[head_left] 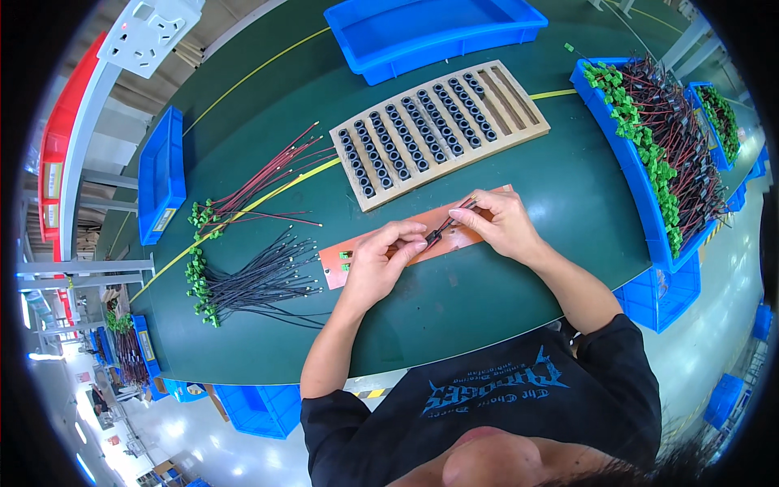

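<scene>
Both my hands are closed on one red-and-black wire lead (448,224) above a long orange-brown board (331,271). A small black ring-shaped core (432,236) sits around the lead, pinched by the fingertips of my left hand (383,258). Farther right along the lead, my right hand (501,222) pinches the wire ends between thumb and fingers. Small green connectors (345,266) show at the board's left part, beside my left hand. Just beyond the board lies a wooden tray (531,126) with rows of black ring cores (422,134); its rightmost slots hold almost none.
Left on the green table (389,341) lie red wires (268,174) and black wires (260,280) with green connectors. A blue bin (621,138) heaped with finished-looking leads stands right. Other blue bins stand at the back (438,40) and far left (162,178).
</scene>
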A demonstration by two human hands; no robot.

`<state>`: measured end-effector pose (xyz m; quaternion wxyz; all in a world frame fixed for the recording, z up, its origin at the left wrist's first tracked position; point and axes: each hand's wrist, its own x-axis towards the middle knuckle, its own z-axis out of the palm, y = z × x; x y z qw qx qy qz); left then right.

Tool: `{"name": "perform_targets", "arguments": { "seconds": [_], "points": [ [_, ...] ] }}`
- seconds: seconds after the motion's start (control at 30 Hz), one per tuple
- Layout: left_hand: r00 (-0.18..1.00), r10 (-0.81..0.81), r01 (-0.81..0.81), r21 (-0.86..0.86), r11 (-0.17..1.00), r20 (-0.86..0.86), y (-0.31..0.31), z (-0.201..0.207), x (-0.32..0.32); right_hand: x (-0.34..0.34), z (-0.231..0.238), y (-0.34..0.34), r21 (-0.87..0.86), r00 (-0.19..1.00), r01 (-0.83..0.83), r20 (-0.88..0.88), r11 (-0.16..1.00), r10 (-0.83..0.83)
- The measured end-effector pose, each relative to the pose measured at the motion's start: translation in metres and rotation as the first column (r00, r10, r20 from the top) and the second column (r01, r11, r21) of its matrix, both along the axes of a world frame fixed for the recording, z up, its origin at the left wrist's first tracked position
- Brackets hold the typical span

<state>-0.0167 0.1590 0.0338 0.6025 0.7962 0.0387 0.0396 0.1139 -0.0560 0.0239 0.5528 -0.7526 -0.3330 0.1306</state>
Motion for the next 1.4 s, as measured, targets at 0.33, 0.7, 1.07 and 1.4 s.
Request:
{"name": "perform_targets", "arguments": {
  "seconds": [0.33,0.7,1.07,1.4],
  "points": [
    [0.952,-0.127,0.016,0.37,0.929,0.277,-0.008,-0.009,0.002,-0.003,-0.01,-0.005,0.02,0.932,0.001,0.363,1.0,-0.008],
    [0.92,-0.135,-0.05,0.45,0.892,0.368,-0.014,-0.025,0.019,0.003,-0.019,-0.018,-0.125,0.883,0.047,0.469,0.991,0.017],
    [0.934,-0.06,-0.092,0.401,0.912,0.351,-0.016,-0.027,0.015,0.012,-0.016,-0.024,-0.15,0.891,0.086,0.454,0.985,-0.009],
    [0.978,0.018,-0.105,0.418,0.902,0.206,-0.024,-0.007,0.016,0.022,-0.018,-0.032,-0.187,0.934,0.044,0.357,0.981,0.026]
  ]
}}
